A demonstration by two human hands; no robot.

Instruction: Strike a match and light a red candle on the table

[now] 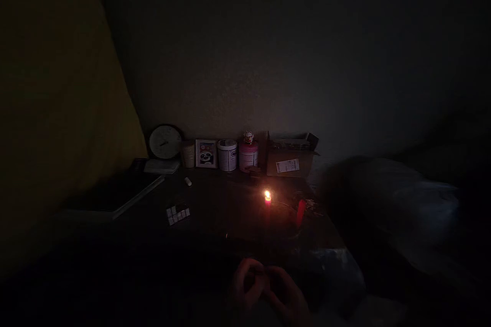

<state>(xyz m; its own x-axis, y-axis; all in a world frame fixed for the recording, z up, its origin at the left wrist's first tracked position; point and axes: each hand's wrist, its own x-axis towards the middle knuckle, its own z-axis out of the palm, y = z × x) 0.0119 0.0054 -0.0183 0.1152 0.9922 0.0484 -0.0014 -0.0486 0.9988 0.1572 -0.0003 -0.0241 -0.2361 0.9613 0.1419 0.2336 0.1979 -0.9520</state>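
Note:
In the dim light at the bottom of the head view, my left hand [247, 284] and my right hand [287, 292] meet, fingertips pinched together. Whatever they hold, if anything, is too dark to make out. Beyond them a lit red candle [267, 200] glows on the dark table [226, 199]. To its right is a second red candle [300, 212], without a flame and slightly tilted. A small heap of thin sticks [312, 205], like matches, lies beside that one.
A cardboard box [293, 164], tins [227, 156], a panda picture frame [206, 154] and a round clock [165, 142] line the back. White square pieces [177, 214] and a small white cylinder [187, 181] lie left. Clear plastic [337, 265] covers the near right corner.

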